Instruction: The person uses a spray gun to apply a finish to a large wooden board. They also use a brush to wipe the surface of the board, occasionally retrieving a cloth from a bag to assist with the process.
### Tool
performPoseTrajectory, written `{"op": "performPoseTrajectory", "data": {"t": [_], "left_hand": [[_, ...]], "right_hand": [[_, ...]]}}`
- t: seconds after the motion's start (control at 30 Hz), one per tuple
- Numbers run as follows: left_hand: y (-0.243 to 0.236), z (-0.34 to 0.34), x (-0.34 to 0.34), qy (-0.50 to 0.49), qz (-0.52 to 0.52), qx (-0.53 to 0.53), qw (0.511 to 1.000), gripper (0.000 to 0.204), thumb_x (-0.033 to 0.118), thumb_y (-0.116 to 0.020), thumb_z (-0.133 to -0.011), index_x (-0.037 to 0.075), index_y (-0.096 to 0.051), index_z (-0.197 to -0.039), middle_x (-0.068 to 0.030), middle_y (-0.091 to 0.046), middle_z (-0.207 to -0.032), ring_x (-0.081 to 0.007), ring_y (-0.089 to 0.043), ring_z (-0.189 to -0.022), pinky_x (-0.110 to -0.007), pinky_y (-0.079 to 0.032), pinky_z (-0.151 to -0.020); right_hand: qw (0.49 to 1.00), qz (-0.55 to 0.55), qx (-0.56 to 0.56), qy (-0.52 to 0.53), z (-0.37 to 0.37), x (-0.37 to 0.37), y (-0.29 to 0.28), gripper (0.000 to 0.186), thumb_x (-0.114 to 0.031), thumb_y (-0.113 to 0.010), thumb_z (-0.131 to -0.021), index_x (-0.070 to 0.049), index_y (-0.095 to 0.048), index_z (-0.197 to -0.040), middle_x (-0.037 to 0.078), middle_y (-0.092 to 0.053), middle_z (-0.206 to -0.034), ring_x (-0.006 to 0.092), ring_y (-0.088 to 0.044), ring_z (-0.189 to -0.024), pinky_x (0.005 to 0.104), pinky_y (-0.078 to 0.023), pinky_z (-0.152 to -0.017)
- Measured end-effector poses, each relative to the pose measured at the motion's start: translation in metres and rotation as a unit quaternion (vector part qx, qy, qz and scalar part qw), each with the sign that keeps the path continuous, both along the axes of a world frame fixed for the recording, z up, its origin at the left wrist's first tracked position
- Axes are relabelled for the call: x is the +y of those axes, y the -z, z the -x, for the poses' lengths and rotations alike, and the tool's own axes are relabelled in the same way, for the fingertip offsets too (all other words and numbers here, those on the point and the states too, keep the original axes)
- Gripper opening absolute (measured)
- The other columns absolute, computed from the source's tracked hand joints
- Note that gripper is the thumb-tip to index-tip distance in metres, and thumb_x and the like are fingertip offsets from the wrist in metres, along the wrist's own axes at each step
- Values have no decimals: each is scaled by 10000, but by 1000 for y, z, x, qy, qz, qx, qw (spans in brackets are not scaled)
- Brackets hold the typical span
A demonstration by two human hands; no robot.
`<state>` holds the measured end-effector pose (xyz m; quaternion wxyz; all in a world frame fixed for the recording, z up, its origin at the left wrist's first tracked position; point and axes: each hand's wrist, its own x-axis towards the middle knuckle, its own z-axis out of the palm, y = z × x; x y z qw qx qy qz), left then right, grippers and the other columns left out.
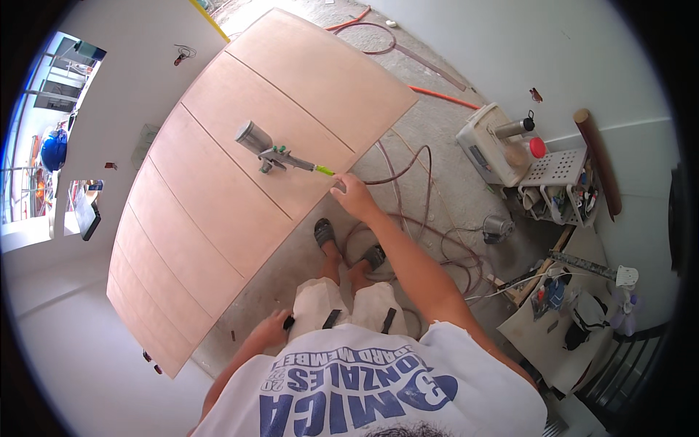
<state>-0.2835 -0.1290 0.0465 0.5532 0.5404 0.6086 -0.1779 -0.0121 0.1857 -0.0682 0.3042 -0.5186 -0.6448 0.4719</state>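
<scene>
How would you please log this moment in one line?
right hand: at green connector of spray gun | spray gun: on or over panel | left hand: beside shorts

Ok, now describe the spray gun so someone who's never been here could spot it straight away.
Start from the big pinkish-tan panel with thin dark grooves. Near its lower-right edge, just beyond the right hand, is the spray gun, a silvery metal tool with a cylindrical cup. Its bright yellow-green fitting sets it apart from the plain panel around it.

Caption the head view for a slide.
Right hand at the handle end of a spray gun on a grooved panel, left hand by the shorts.
</scene>
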Motion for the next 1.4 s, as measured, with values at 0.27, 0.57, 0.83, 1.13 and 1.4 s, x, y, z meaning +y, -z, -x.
{"op": "performPoseTrajectory", "data": {"t": [0.27,0.57,0.83,1.13,1.4], "left_hand": [[21,59,-109,-158,99,-36,982,584,186,-659,-854,84,-493,-1404,-275,-552,-1328,-439,-572,-1220,-463,-488,-1005],[48,102,-80,-183,119,-35,975,552,188,-670,-855,78,-519,-1374,-274,-569,-1304,-429,-580,-1214,-457,-489,-999],[77,118,-24,-155,100,-36,982,525,189,-679,-856,71,-541,-1348,-272,-583,-1283,-421,-587,-1208,-450,-490,-994],[86,111,35,-107,69,-51,991,494,190,-690,-857,65,-566,-1318,-270,-599,-1260,-411,-595,-1201,-443,-491,-988],[80,108,45,-81,61,-45,994,467,191,-700,-858,58,-588,-1292,-269,-614,-1239,-402,-601,-1196,-437,-493,-982]], "right_hand": [[959,81,-130,-238,123,130,65,526,-293,-780,-796,28,-653,-1193,197,-706,-1018,312,-682,-952,384,-549,-871],[925,273,-37,-262,145,150,56,393,-213,-739,-886,-14,-671,-1218,118,-703,-964,178,-655,-865,363,-544,-750],[967,230,104,23,43,22,-52,479,-146,-658,-973,-11,-525,-1412,95,-701,-1064,124,-643,-943,278,-556,-801],[928,110,122,335,-69,-70,-91,306,-108,-597,-989,24,-596,-1265,86,-689,-1121,135,-684,-938,265,-583,-639],[935,172,118,287,-65,-90,-103,323,-97,-594,-983,23,-582,-1282,103,-668,-1169,164,-674,-1013,294,-618,-680]]}}
